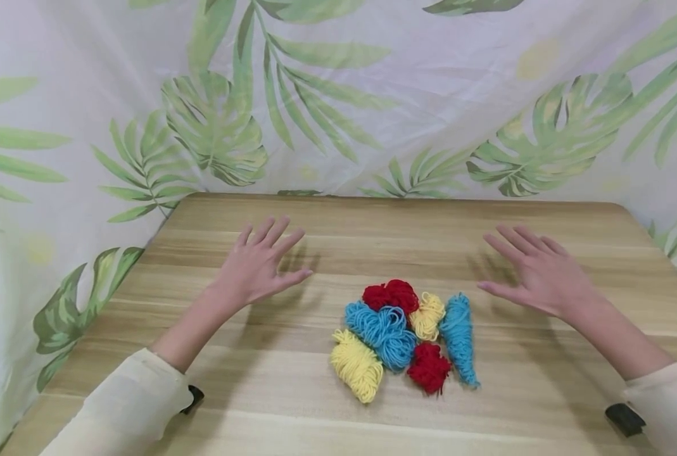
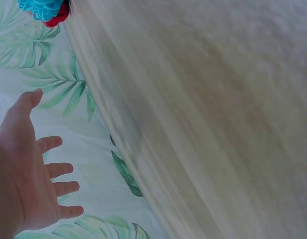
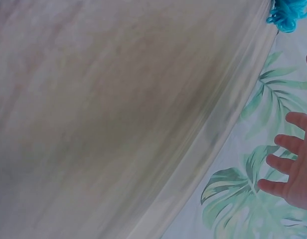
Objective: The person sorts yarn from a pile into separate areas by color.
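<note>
A cluster of yarn bundles lies at the middle of the table. A red yarn bundle is at its back, with a blue yarn bundle in front of it. At the left front is a yellow yarn bundle; a smaller yellow bundle and another red bundle lie towards the right. A long, tapering blue bundle forms the right side. My left hand is held left of the cluster, fingers spread and holding nothing. On the other side my right hand is likewise spread and apart from the yarn.
The wooden table has rounded back corners. Behind and beside it hangs a white cloth printed with green leaves. A black strap piece shows at the right cuff, another at the left.
</note>
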### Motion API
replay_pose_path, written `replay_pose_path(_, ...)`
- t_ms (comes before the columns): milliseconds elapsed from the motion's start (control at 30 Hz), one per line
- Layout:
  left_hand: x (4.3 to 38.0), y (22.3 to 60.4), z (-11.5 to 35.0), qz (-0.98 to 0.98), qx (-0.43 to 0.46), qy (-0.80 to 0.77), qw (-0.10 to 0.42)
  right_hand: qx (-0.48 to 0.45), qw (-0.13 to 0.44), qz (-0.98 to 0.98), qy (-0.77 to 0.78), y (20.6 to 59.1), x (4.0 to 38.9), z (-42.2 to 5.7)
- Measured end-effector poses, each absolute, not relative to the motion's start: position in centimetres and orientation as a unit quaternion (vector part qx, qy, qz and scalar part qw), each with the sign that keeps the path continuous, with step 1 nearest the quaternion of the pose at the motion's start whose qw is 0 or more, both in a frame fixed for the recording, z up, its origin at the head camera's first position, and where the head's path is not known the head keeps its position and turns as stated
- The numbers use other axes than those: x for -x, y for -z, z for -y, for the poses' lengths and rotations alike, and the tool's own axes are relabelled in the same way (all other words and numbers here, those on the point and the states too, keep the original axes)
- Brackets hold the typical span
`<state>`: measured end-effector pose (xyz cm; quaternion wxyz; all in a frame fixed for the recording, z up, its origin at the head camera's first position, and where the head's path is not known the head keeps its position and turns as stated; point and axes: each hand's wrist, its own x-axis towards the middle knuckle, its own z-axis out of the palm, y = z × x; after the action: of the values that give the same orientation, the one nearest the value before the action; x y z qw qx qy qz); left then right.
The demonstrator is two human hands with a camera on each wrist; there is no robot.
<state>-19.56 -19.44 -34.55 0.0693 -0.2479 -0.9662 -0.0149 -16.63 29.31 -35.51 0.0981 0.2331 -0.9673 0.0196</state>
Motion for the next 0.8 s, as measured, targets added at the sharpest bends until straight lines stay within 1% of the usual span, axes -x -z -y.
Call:
replay_pose_path(133, 19.6, 34.6, 19.2, 0.966, 0.251, 0.014, 0.065, -0.240, 0.106, 0.965, -0.020, 35.6, 16.7, -29.1)
replay_pose_path(367, 19.6, 34.7, 18.9, 0.966, 0.253, 0.009, 0.058, -0.237, 0.094, 0.967, -0.023, 35.5, 16.7, -28.8)
replay_pose_path(633, 19.4, 34.7, 18.4, 0.963, 0.262, 0.015, 0.061, -0.247, 0.085, 0.965, -0.032, 35.4, 16.6, -28.2)
replay_pose_path(800, 19.4, 34.9, 18.1, 0.961, 0.270, 0.017, 0.064, -0.268, 0.103, 0.957, -0.044, 35.4, 16.4, -27.7)
